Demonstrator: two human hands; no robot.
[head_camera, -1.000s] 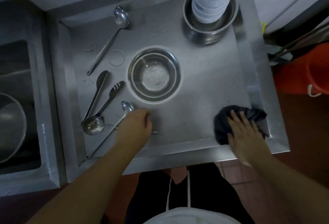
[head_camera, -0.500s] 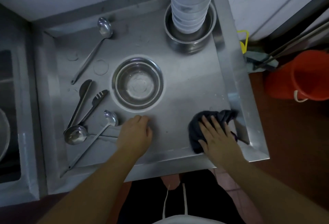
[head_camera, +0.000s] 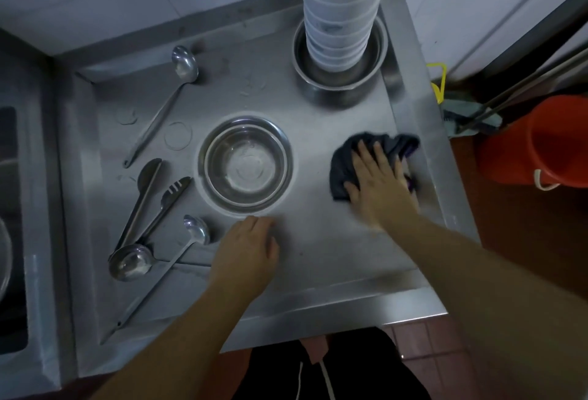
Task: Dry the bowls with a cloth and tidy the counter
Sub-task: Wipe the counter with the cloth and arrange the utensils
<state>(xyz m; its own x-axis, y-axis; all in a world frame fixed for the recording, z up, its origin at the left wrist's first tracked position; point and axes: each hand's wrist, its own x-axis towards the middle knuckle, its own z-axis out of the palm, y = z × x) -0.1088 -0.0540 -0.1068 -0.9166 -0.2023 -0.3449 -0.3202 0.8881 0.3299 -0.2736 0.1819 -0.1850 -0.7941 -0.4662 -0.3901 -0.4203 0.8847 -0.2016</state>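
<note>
Looks like the wiping step: right hand (head_camera: 380,183) pressed flat on the cloth (head_camera: 342,167), left hand (head_camera: 246,250) empty, loosely curled on the worktop (head_camera: 334,259); next is probably lifting the bowl (head_camera: 244,164) to dry it

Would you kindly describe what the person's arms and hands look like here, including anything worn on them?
Both forearms are bare, with no sleeves in view. The left hand and right hand carry no gloves, and no rings, watch or bracelets are visible.

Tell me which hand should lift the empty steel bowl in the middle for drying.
Left. The left hand lies empty and flat just in front of the steel bowl, nearly at its rim. The right hand is pressed on the dark cloth, farther off.
</note>
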